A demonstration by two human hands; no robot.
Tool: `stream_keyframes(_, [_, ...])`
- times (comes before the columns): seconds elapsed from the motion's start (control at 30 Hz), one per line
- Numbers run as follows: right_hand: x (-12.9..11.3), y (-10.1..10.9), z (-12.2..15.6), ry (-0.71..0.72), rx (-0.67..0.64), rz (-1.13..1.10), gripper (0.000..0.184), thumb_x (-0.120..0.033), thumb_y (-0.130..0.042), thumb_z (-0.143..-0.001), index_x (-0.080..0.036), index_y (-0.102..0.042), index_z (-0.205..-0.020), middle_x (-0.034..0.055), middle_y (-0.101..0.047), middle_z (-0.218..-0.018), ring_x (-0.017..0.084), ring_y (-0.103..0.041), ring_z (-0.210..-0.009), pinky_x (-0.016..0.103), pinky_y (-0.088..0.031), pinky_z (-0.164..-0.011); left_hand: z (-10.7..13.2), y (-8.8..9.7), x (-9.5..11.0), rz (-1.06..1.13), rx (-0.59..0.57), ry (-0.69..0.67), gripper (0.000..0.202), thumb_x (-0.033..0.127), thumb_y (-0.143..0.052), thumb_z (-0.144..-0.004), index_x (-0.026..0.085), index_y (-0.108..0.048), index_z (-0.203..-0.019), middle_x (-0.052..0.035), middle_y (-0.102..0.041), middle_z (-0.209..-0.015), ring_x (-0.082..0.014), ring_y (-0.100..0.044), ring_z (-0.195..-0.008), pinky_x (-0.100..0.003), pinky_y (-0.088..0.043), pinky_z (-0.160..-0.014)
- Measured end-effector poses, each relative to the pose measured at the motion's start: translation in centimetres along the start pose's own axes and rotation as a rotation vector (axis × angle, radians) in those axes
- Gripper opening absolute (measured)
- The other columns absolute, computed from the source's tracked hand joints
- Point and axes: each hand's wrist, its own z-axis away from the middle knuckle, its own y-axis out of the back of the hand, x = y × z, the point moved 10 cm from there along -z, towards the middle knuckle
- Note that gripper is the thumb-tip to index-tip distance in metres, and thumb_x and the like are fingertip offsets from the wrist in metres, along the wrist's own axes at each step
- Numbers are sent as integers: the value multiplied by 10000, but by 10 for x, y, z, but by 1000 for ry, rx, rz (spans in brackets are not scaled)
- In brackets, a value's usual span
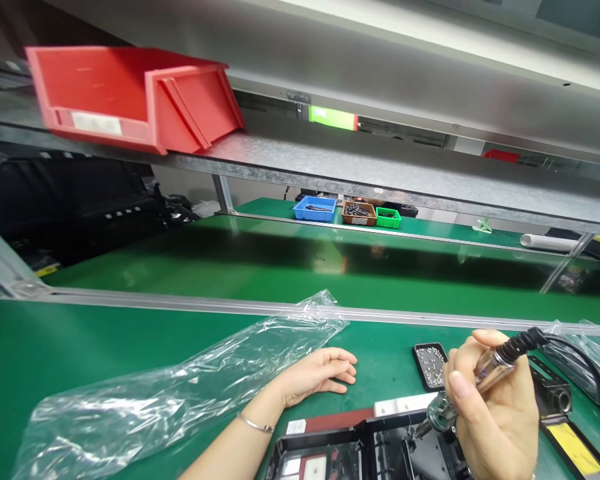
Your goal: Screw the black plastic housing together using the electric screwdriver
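My right hand point(495, 417) grips a clear-bodied electric screwdriver point(485, 377) with a black cable, its tip angled down onto a black plastic housing point(360, 453) at the bottom edge. My left hand point(315, 375) lies flat on the green bench mat, fingers slightly apart, holding nothing, beside a clear plastic bag point(180, 393). A thin bracelet circles the left wrist. A small black tray of silver screws point(430, 365) sits just left of the screwdriver.
A red bin point(130, 97) stands on the metal shelf overhead. Blue point(315, 208), brown point(359, 213) and green point(389, 217) parts trays sit on the far bench beyond the green conveyor belt point(280, 260). More clear plastic point(587, 360) lies at the right. A black and yellow part point(563, 413) rests by my right hand.
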Motion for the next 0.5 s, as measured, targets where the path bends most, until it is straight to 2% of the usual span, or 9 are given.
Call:
stream_keyframes(0.1, [5,3,2,-55,69,-6,171,-202,-552,-1118,-238,-506,-1279,6,-375,-791,93,-374,-679,159,-321,-636,-1,1,2,0,13,-5,699,591,-899,-691,112,-648,-1135,-96,-687,-1072,-247,-678,-1066,-438,-534,-1000])
stream_keyframes(0.2, [1,-3,-2,37,-46,11,206,-170,-512,-1128,-252,-482,-1315,3,-392,-792,90,-392,-672,147,-369,-643,-3,2,3,-1,22,1,739,609,-912,-658,106,-651,-1133,-105,-690,-1065,-249,-676,-1062,-432,-538,-992])
stream_keyframes(0.3, [-3,-6,-5,120,-137,0,295,-92,-469,-1111,-255,-456,-1356,-3,-397,-793,84,-391,-649,141,-361,-616,-2,2,3,-8,32,13,789,635,-922,-617,108,-659,-1142,-115,-685,-1073,-255,-663,-1083,-407,-543,-985])
stream_keyframes(0.5, [-4,-17,-11,135,-173,-112,468,8,-473,-990,-271,-452,-1366,-20,-404,-806,68,-360,-639,129,-316,-609,4,9,2,-72,60,68,842,703,-896,-600,156,-664,-1197,-136,-679,-1183,-296,-612,-1211,-400,-515,-1060])
